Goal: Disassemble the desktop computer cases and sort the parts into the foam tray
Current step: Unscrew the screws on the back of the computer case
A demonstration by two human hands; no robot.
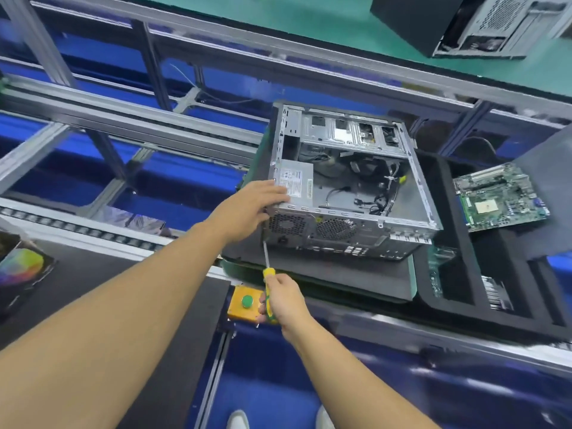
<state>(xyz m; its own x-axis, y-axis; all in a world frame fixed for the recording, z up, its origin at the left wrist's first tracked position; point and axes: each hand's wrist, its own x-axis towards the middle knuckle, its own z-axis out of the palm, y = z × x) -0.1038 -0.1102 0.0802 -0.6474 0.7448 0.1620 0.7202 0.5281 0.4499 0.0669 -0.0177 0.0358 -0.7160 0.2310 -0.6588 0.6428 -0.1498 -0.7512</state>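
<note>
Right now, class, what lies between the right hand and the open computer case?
In the head view, the screwdriver spans that stretch: its metal shaft runs from the right hand up to the computer case at its rear corner.

Left hand (250,209) and right hand (283,300) bare; white shoes (237,420).

Open-topped computer case (349,178), cables (379,205) cluttering its interior

I can read no words here | label (292,184) on the power box (307,193): too blurry for me | board (499,196): print too small to read
</note>
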